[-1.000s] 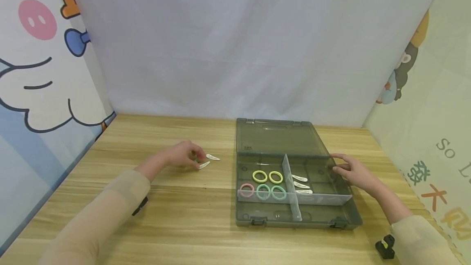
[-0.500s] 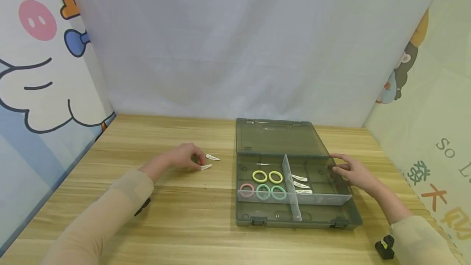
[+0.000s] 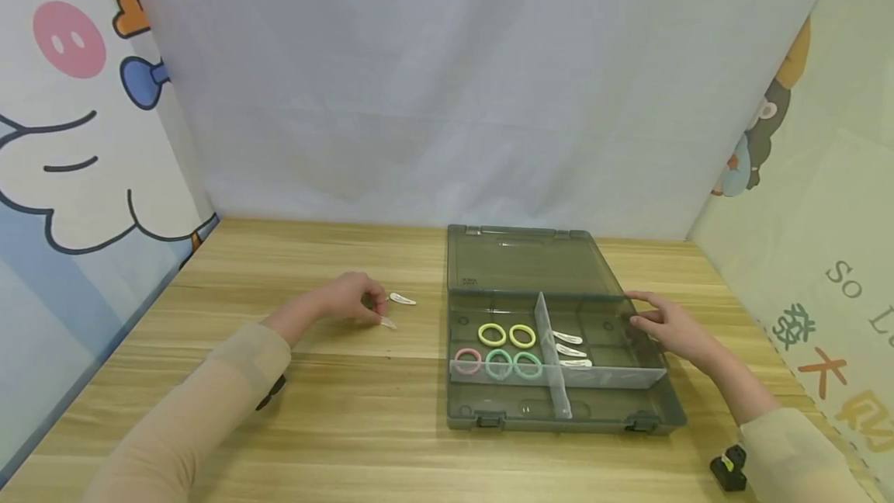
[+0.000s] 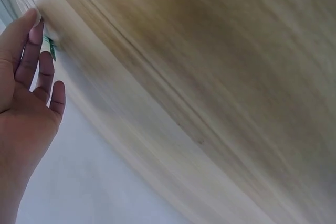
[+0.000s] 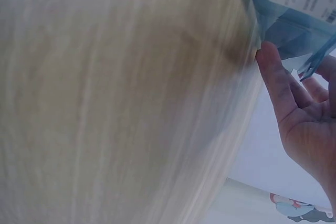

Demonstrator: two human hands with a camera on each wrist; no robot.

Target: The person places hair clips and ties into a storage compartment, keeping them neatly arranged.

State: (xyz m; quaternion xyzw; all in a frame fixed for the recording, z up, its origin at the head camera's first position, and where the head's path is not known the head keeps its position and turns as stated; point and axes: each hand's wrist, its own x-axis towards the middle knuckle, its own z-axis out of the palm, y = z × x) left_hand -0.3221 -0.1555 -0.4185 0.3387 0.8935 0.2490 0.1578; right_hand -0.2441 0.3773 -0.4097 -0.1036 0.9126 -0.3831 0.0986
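Between thumb and forefinger, my left hand (image 3: 354, 300) pinches a white snap hair clip (image 3: 388, 323) just above the table. Another white snap clip (image 3: 402, 299) lies beyond the fingertips. Something small and green (image 4: 51, 46) shows behind the fingers in the left wrist view, mostly hidden. My right hand (image 3: 670, 326) rests at the right side of a grey see-through divided box (image 3: 580, 427), its fingers touching the wall. In the box's left compartment lie two yellow hair ties (image 3: 492, 334), a pink one (image 3: 468, 361) and two green ones (image 3: 499, 363). Three white clips (image 3: 571, 350) lie right of the divider.
The box's lid (image 3: 531, 261) lies open toward the back curtain (image 3: 447, 84). White dividers (image 3: 608, 377) split the box inside. Printed cloths hang at the left (image 3: 84, 115) and right (image 3: 810, 200). A label shows under the box in the right wrist view.
The clip at my left fingertips has turned and its free end now points down to the right. My left hand has barely shifted, and the right hand stays at the box.
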